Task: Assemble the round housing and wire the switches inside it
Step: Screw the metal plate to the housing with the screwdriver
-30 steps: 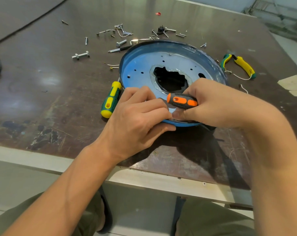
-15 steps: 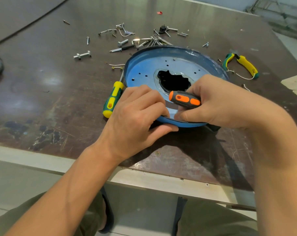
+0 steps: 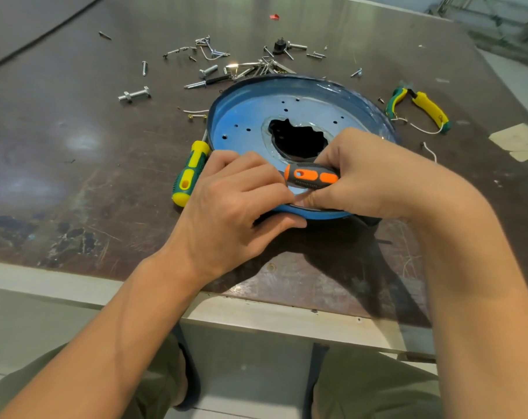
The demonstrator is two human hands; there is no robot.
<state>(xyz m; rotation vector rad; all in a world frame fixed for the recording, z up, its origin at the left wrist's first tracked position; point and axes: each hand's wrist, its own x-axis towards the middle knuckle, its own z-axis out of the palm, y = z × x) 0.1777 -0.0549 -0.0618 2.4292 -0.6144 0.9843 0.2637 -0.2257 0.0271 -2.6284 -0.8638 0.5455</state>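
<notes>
On the bench (image 3: 75, 146), near its front edge, the blue round housing (image 3: 244, 116) lies dish-up; the left hand (image 3: 235, 201) has its grip pinching the near rim, thumb under, likely to steady it; the right hand (image 3: 374, 176) has its grip wrapped round an orange screwdriver (image 3: 312, 176), tip hidden; inside the housing only holes show, no switches.

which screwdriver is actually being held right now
The orange-and-black screwdriver, gripped by the right hand over the blue housing's near rim. The yellow-and-green screwdriver just lies on the table, left of the housing.
</notes>
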